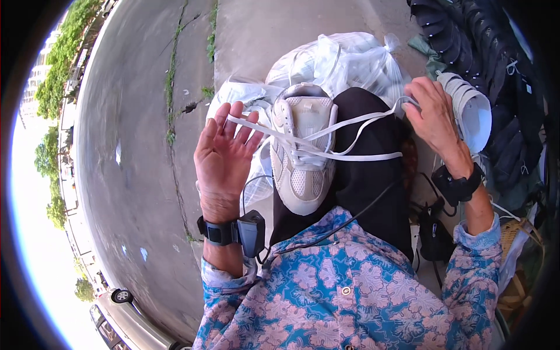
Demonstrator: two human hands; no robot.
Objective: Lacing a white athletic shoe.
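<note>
A pale beige and white sneaker (pixel 300 186) rests on my lap, toe pointing toward me. White shoelaces (pixel 315 140) cross over its tongue and stretch to both sides. My left hand (pixel 224 154) is left of the shoe, palm up and fingers apart, with one lace running across the fingers. To the right of the shoe, my right hand (pixel 434 114) is closed in a pinch on the laces, which are drawn toward it. One lace end hangs loose over my right thigh. Dark wristbands with boxes and a cable sit on both wrists.
Translucent plastic bags (pixel 350 64) of pale items lie beyond my knees. Nested white curved pieces (pixel 472 111) stand by my right hand. Dark stacked pieces (pixel 496 76) fill the far right, above a wicker basket (pixel 519 233). Cracked concrete (pixel 140 146) spreads left, with a parked car (pixel 131 318).
</note>
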